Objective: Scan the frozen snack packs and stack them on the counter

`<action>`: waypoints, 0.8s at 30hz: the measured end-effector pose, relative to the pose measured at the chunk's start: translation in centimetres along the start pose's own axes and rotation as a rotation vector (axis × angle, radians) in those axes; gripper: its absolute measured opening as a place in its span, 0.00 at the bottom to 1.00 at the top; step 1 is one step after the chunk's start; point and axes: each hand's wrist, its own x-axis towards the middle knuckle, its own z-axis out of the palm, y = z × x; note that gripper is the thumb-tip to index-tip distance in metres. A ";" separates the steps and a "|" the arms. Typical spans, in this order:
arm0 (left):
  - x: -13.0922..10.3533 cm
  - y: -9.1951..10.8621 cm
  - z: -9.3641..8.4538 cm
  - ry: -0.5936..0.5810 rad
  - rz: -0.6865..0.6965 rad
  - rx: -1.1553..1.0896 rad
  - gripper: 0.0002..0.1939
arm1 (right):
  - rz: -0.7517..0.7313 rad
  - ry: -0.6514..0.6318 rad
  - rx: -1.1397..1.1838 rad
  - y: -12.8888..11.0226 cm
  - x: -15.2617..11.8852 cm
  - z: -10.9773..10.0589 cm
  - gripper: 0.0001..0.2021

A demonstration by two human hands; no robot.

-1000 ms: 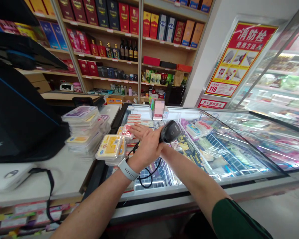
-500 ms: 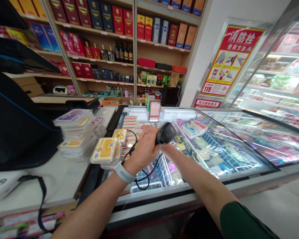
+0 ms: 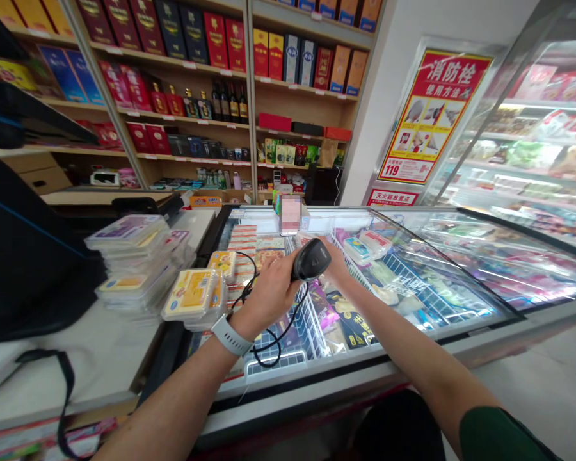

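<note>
My left hand (image 3: 270,289), with a pale watch on its wrist, is wrapped around the handle of a black barcode scanner (image 3: 313,259). The scanner's cable (image 3: 279,346) loops below the hand over the freezer glass. My right hand (image 3: 335,261) is just behind and to the right of the scanner, its fingers mostly hidden by the scanner head. Beyond both hands, a phone (image 3: 290,216) with a blurred screen stands upright at the freezer's far side. Clear packs with yellow labels (image 3: 194,294) sit left of my left hand.
A chest freezer (image 3: 317,378) with wire baskets of frozen packs lies under my arms. Several stacked plastic packs (image 3: 127,234) stand on the white counter (image 3: 105,358) at left, beside a dark monitor stand (image 3: 24,256). Shelves of boxes and bottles line the back wall.
My right hand has moved right and forward, out from below the scanner. My left hand still holds the scanner, nearly unmoved. The whole view has shifted slightly.
</note>
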 end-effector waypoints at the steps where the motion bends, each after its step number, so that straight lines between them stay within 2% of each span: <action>1: 0.0 0.0 0.0 -0.005 -0.005 -0.003 0.26 | 0.036 0.015 -0.024 0.5 -0.2 -0.4 0.13; 11: -0.1 -0.9 0.7 0.001 -0.004 0.023 0.27 | 0.099 0.172 0.146 5.1 -2.0 -1.4 0.13; 16: -0.3 -1.9 1.1 -0.011 -0.001 0.049 0.26 | 0.157 0.208 0.205 6.3 -2.3 -1.8 0.13; 24: -0.2 -2.1 0.6 -0.006 -0.036 0.057 0.26 | 0.211 0.250 0.257 7.2 -2.2 -2.2 0.14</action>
